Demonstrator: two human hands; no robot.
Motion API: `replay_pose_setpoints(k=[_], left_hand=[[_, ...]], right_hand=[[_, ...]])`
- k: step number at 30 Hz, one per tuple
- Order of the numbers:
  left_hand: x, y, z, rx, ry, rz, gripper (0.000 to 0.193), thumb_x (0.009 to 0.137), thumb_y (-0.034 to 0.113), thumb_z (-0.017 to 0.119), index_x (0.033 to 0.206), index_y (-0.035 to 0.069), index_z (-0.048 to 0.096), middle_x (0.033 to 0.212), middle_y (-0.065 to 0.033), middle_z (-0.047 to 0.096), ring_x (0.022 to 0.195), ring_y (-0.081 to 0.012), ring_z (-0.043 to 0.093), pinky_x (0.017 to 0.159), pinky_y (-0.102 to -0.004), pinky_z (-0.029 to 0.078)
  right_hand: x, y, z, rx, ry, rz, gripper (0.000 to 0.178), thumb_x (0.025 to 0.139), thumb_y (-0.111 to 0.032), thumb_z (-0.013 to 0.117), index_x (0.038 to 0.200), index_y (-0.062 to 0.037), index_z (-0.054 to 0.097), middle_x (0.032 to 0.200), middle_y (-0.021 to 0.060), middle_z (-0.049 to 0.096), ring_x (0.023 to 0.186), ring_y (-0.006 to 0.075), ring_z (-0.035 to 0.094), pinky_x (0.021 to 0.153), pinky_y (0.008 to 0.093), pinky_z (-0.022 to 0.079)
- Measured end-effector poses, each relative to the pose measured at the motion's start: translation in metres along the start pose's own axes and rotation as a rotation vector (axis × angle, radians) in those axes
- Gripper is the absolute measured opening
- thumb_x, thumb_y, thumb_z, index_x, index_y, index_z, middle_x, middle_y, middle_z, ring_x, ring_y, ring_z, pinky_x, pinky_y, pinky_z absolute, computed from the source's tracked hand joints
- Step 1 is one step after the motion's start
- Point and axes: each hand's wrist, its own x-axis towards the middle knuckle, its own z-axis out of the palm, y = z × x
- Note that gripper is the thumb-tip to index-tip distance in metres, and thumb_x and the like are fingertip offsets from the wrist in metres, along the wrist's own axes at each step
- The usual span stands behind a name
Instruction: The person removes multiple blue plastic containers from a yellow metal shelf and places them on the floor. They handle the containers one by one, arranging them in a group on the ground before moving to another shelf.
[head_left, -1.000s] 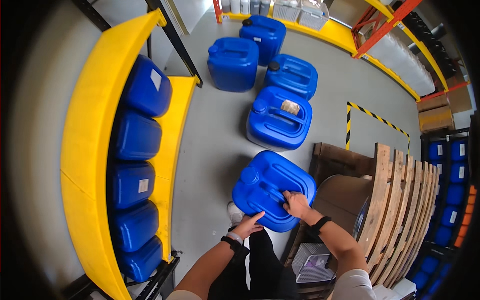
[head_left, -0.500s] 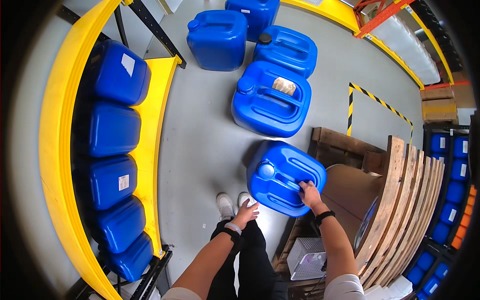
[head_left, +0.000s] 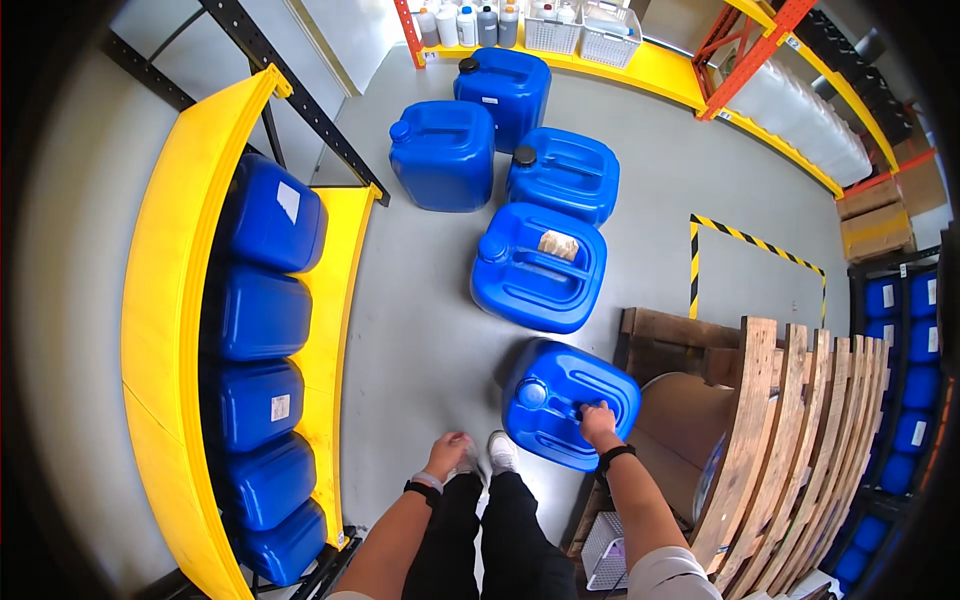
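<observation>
My right hand (head_left: 600, 424) is closed around the moulded handle of a blue plastic jerrycan (head_left: 560, 440), just ahead of my feet and to the right. Its round blue cap faces up, on the left of its top. My left hand (head_left: 448, 455) hangs over my shoe with nothing in it, its fingers loose and slightly blurred. Beyond the held can stands another blue jerrycan (head_left: 530, 295) with a torn pale label by its handle. Farther off are a black-capped can (head_left: 575, 180), a blue-capped can (head_left: 445, 165) and one more can (head_left: 515, 90).
A yellow shelf rack (head_left: 165, 340) on the left holds a row of blue jerrycans (head_left: 262, 320). Wooden pallets (head_left: 745, 440) and a big brown drum (head_left: 680, 425) stand close on my right. Striped floor tape (head_left: 694, 270) lies beyond; bottles (head_left: 467, 25) line the back shelf.
The view has shifted, bringing the back shelf with bottles into sight. My left hand has swung left, away from the can. My right hand keeps its grip on the handle.
</observation>
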Motion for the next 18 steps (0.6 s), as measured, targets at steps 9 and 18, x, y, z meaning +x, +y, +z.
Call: replay_pose_setpoints(k=[9, 18], left_hand=[[-0.004, 0.045, -0.02, 0.111, 0.011, 0.051, 0.036, 0.077, 0.026, 0.059, 0.103, 0.001, 0.056, 0.08, -0.0068, 0.06, 0.067, -0.0124, 0.056, 0.056, -0.0241, 0.045], [0.006, 0.089, -0.033, 0.101, -0.09, -0.009, 0.031, 0.079, 0.027, 0.057, 0.097, 0.002, 0.057, 0.078, -0.0042, 0.059, 0.065, -0.0111, 0.055, 0.055, -0.025, 0.046]], right_hand=[[-0.01, 0.001, -0.006, 0.432, 0.123, 0.038, 0.034, 0.07, -0.023, 0.061, 0.101, -0.0085, 0.057, 0.095, 0.017, 0.059, 0.091, 0.034, 0.055, 0.079, 0.0404, 0.044], [-0.093, -0.003, -0.112, 0.484, 0.194, 0.123, 0.032, 0.068, -0.021, 0.059, 0.097, -0.0079, 0.059, 0.091, 0.0171, 0.06, 0.088, 0.0316, 0.057, 0.078, 0.0394, 0.044]])
